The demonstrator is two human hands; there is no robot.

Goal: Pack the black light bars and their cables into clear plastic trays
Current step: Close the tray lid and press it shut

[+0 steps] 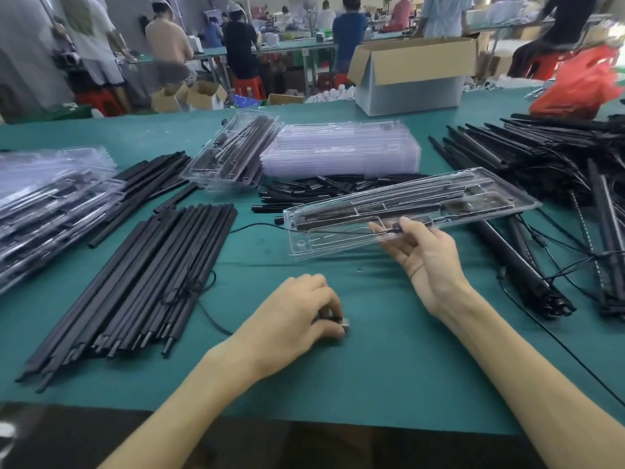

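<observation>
Tray [422, 201] sits in right hand [422, 258]; left hand [297, 309] pinches plug [345, 322].

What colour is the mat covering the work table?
Teal green mat, plain with no pattern; seen best in the head view.

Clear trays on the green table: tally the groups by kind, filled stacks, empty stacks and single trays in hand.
Filled stacks: 2 (left stack, centre stack)
Empty stack: 1
Single tray, held by the right hand: 1
Total: 4
</observation>
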